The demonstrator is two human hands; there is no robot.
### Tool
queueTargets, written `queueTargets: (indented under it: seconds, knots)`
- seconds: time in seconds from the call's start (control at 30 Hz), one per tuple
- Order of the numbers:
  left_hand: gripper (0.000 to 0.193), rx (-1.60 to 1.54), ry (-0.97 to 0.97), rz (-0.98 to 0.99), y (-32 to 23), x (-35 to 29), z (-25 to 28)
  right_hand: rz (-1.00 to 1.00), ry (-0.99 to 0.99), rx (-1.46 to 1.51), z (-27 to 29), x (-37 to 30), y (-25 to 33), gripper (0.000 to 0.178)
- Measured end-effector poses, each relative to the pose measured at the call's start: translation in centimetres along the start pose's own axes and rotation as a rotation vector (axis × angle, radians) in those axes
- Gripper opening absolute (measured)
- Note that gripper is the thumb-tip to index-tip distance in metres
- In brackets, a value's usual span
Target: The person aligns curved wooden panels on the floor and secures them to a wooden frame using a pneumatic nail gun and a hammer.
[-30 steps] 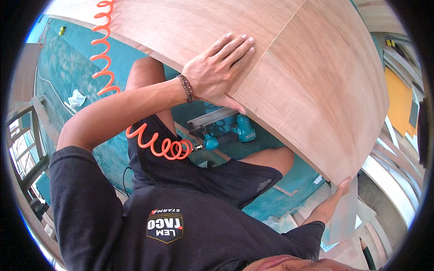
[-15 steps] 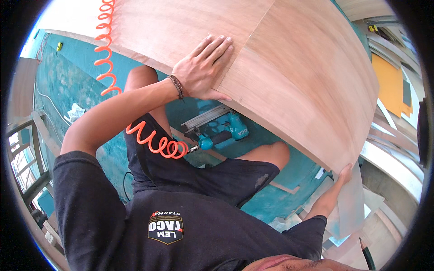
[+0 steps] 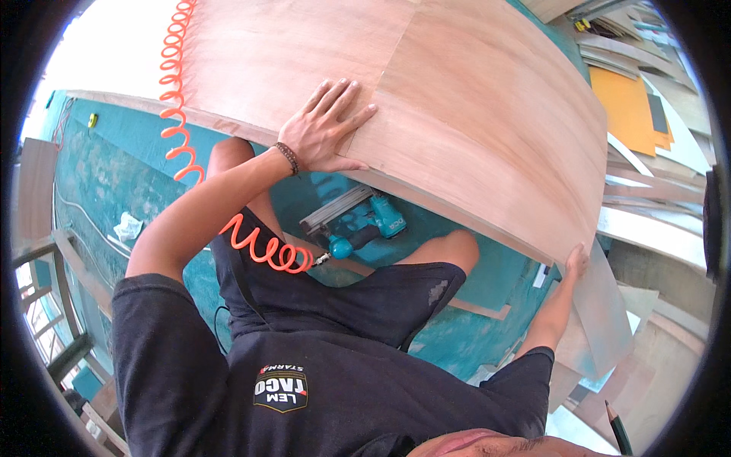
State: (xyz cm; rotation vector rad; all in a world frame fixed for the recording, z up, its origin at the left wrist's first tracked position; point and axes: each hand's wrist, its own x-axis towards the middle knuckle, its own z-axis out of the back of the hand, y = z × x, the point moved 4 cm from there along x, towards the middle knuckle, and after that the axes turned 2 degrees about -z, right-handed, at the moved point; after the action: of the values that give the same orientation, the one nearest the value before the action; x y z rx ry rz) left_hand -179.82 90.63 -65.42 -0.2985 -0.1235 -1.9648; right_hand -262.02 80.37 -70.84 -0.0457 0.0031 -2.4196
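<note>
A large plywood panel (image 3: 487, 145) with a seam across its face spreads over the upper middle, its near edge above my crossed legs. My left hand (image 3: 324, 129) lies flat on it by the seam, fingers spread and thumb at the near edge; it holds nothing. At the panel's near right corner my right hand (image 3: 576, 263) is closed around the edge, with some of its fingers hidden. Beneath the near edge, between my legs, lies a teal and black air nailer (image 3: 373, 225), joined to a coiled orange hose (image 3: 263, 250).
The hose runs up the left side and over the panel. A thin greyish sheet (image 3: 605, 320) stands beside my right hand. Stacked boards and an orange sheet (image 3: 622, 110) lie at the right. A wooden frame (image 3: 65, 297) stands at the left. A pencil (image 3: 617, 428) shows at lower right.
The view has shifted slightly, so the panel sits further left. My left hand's fingers have spread wider on the panel. My right hand stays at the corner.
</note>
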Motion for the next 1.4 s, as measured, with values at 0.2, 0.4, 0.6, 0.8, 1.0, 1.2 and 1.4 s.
queueTargets:
  seconds: [0.2,0.4,0.6,0.8,1.0,1.2,1.4]
  knots:
    - [0.101,-0.020,-0.032,-0.014,-0.3,-0.1,0.1,0.091,0.089,0.019,-1.6,-3.1,2.6,0.104]
    - [0.101,-0.008,-0.059,-0.025,-0.3,0.0,0.1,0.183,0.014,0.088,0.1,-13.4,9.5,0.102]
    - [0.101,-0.051,-0.085,-0.038,-0.1,0.6,0.2,0.305,-0.006,0.118,1.3,-20.9,14.8,0.102]
    - [0.097,-0.160,-0.157,-0.055,0.4,-0.3,0.7,0.462,-0.064,-0.010,0.9,-23.2,16.2,0.092]
    - [0.106,-0.171,-0.092,-0.045,-0.2,-0.4,0.2,0.358,-0.098,-0.042,-1.0,-22.6,15.0,0.097]
    - [0.115,-0.018,0.467,0.083,-1.9,3.3,4.4,0.365,0.445,-0.252,-4.8,-19.9,17.1,0.096]
    - [0.100,-0.649,0.250,0.653,-6.5,-7.9,19.7,0.540,1.277,-0.238,15.5,-48.2,26.6,0.085]
